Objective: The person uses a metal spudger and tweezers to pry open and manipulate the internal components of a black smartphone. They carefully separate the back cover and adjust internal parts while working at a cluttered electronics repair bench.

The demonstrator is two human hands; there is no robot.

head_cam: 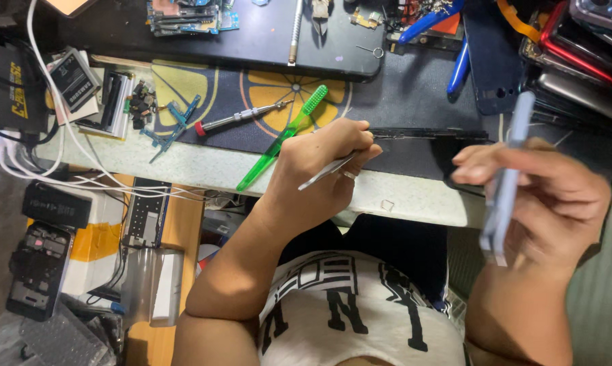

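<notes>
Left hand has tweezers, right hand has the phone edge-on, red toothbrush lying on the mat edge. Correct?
Not quite: the toothbrush is green, not red, per the head view. The rest holds: left hand holds the tweezers, right hand holds the pale blue phone edge-on.

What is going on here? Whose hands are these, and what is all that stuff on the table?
The camera sits on a person's head and looks down, so you see their own two hands. The left hand pinches thin silver metal tweezers. The right hand holds a pale blue phone on its edge. In front is a workbench with a dark mat printed with yellow lemon slices. On it lie a clear green toothbrush, a small silver screwdriver with a red cap, a flat black phone part and blue-handled pliers. White cables hang at the left.
</notes>
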